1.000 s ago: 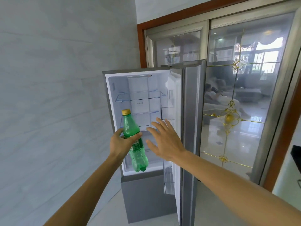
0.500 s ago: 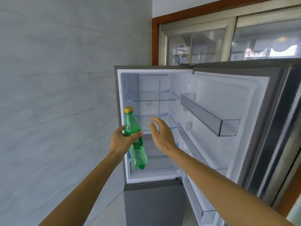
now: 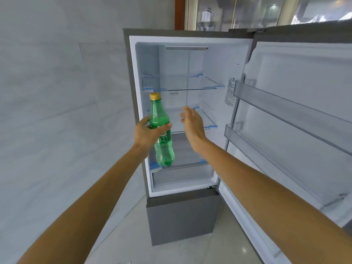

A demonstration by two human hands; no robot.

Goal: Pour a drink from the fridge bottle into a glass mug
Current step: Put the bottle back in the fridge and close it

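We find the green bottle [image 3: 162, 134] gripped in our left hand [image 3: 147, 133] before the open fridge [image 3: 190, 60], right hand [image 3: 192, 123] beside it spread and empty; no mug in view, pouring outstanding.

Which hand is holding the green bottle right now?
The left hand grips the green bottle around its middle; the right hand is open beside it, holding nothing.

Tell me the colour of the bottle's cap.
Yellow-gold cap on the green bottle, head view.

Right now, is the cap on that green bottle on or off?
On. The gold cap sits on the neck of the green bottle, which the left hand grips around its middle.
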